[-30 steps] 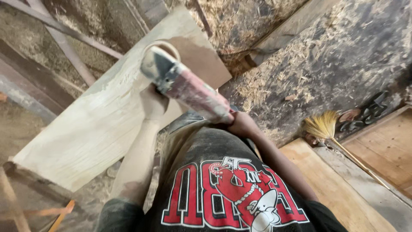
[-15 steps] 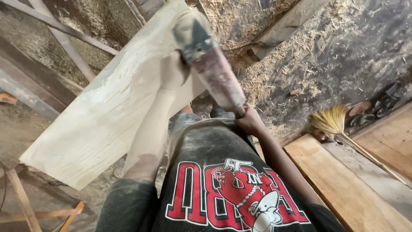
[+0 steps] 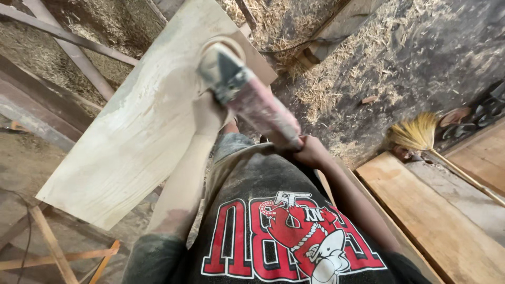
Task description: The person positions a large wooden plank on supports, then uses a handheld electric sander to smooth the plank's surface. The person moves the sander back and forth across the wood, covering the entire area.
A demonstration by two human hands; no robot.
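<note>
A dusty pink-bodied angle grinder [image 3: 251, 100] with a round sanding disc lies tilted over a pale wooden board [image 3: 137, 131]. My left hand [image 3: 209, 113] grips its front, just behind the grey head. My right hand [image 3: 307, 151] holds the rear end of its body, close to my chest. The board runs diagonally from lower left to upper right, and its surface looks pale and sanded. The disc hovers at the board's upper right part; whether it touches the wood I cannot tell.
Sawdust and shavings cover the dark floor [image 3: 421, 58] at the upper right. A straw broom [image 3: 421, 137] lies beside brown planks [image 3: 436, 221] at the right. Metal bars [image 3: 79, 47] cross the upper left, and thin wooden slats [image 3: 52, 247] sit at the lower left.
Both hands have moved the grinder along the board: up toward its far end half a second ago, then back a little and leftward now.
</note>
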